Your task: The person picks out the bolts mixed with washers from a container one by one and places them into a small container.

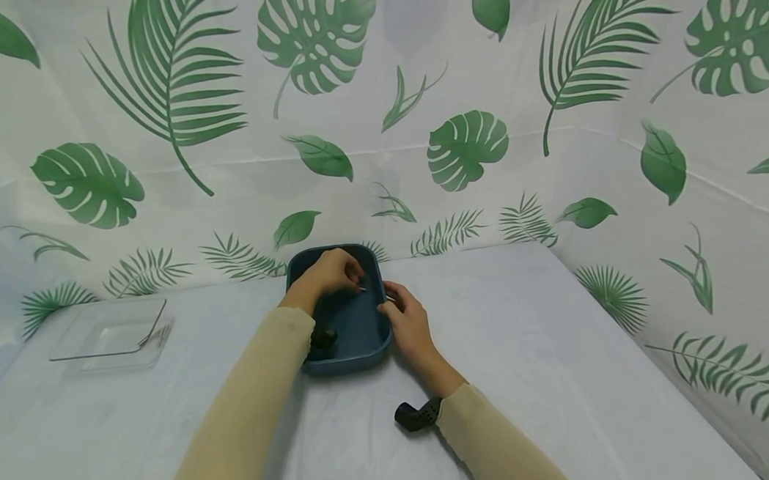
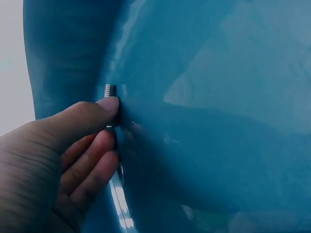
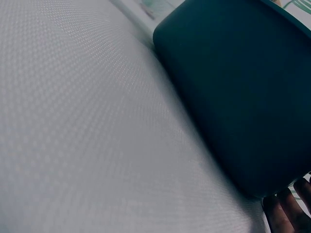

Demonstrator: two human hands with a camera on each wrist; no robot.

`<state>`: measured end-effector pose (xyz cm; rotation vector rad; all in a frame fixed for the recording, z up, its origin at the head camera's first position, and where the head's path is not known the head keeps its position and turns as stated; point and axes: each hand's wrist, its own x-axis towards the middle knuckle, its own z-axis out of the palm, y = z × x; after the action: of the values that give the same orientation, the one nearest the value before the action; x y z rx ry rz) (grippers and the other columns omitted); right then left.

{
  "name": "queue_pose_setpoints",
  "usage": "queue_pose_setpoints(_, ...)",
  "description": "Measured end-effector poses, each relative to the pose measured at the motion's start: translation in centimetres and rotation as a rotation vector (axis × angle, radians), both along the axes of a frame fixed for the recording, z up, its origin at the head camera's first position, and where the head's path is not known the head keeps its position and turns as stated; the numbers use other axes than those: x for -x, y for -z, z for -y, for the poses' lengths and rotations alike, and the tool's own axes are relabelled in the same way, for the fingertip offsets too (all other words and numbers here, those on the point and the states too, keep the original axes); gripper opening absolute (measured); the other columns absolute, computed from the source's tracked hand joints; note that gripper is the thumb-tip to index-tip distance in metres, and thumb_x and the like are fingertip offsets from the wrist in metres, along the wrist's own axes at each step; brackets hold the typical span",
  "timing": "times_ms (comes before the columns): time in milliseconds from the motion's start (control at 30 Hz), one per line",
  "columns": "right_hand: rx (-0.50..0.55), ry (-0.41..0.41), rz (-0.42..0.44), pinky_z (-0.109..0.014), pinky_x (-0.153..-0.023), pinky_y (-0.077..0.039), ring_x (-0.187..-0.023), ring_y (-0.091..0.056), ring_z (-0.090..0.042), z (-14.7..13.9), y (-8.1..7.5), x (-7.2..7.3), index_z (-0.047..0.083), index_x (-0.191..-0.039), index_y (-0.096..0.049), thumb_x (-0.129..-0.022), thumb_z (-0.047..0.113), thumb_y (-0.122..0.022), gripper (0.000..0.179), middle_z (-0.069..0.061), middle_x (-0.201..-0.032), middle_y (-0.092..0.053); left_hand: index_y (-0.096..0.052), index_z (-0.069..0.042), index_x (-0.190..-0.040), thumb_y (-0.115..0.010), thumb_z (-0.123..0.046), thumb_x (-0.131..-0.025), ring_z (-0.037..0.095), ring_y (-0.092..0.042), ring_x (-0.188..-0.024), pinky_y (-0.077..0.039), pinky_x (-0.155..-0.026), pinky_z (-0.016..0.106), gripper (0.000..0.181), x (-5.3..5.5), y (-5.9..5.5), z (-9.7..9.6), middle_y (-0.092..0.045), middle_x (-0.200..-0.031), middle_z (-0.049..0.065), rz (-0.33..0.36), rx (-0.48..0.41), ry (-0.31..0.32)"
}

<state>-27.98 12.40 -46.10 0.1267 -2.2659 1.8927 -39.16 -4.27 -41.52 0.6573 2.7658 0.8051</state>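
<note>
My left hand (image 1: pixel 336 272) reaches into a deep blue rectangular tray (image 1: pixel 359 361). Thumb and fingers pinch a small threaded metal bolt (image 2: pixel 110 90) near the tray's inner side wall; its threaded end sticks up past the thumb, and the fingers hide the rest. Outside the tray, my right hand (image 1: pixel 411 326) holds its right side, the thumb by the rim. Fingertips of this hand (image 3: pixel 286 211) show against a lower corner of the tray's dark outer wall in the right wrist view.
At the left of the white-covered table (image 1: pixel 521 320) lies a clear container (image 1: pixel 117 359) with a thin metal-looking edge and a small piece at its corner. A leaf-print cloth (image 1: pixel 367 168) hangs behind the table. Black wrist cameras (image 1: pixel 416 416) sit on both wrists.
</note>
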Motion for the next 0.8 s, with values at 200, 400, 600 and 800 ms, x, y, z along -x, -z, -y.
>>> queue_pose_setpoints(200,0.001,-0.001,0.009,-0.042,-0.099,-0.048,-0.117,-0.061,-0.019,0.00,-0.03,-0.08,0.014,-0.128,-0.059,-0.085,0.010,-0.055,0.043,-0.005,-0.126,-0.064,-0.074,-0.011,-0.097,-0.078,-0.013,-0.079,0.013,-0.065,-0.080,-0.054,-0.074,0.029,0.018,-0.31,-0.18,-0.24,-0.072,-0.089,0.002,0.020,0.004,0.017)
queue_pose_setpoints(400,-0.004,-0.008,0.001,-0.042,-0.100,-0.047,-0.118,-0.060,-0.020,-0.04,-0.06,-0.12,0.014,-0.129,-0.058,-0.086,0.010,-0.054,0.043,-0.005,-0.127,-0.063,-0.075,-0.011,-0.099,-0.073,-0.012,-0.085,0.014,-0.067,-0.084,-0.055,-0.076,0.030,0.014,-0.48,-0.38,-0.26,-0.073,-0.093,0.003,0.022,0.024,0.036)
queue_pose_setpoints(600,-0.002,-0.015,0.001,-0.044,-0.100,-0.047,-0.118,-0.060,-0.021,-0.06,-0.14,-0.19,0.014,-0.129,-0.058,-0.086,0.010,-0.054,0.043,-0.006,-0.128,-0.063,-0.072,-0.010,-0.112,-0.065,-0.015,-0.092,0.018,-0.065,-0.101,-0.054,-0.086,0.033,0.022,-0.39,-0.38,-0.15,-0.070,-0.112,0.006,0.023,0.016,0.083)
queue_pose_setpoints(800,-0.007,-0.006,0.005,-0.042,-0.099,-0.047,-0.117,-0.061,-0.020,-0.06,-0.05,-0.12,0.013,-0.129,-0.057,-0.086,0.010,-0.055,0.044,-0.006,-0.127,-0.064,-0.072,-0.011,-0.110,-0.062,-0.015,-0.093,0.017,-0.065,-0.096,-0.054,-0.082,0.032,0.020,-0.35,-0.37,-0.07,-0.070,-0.110,0.005,0.046,0.006,0.077)
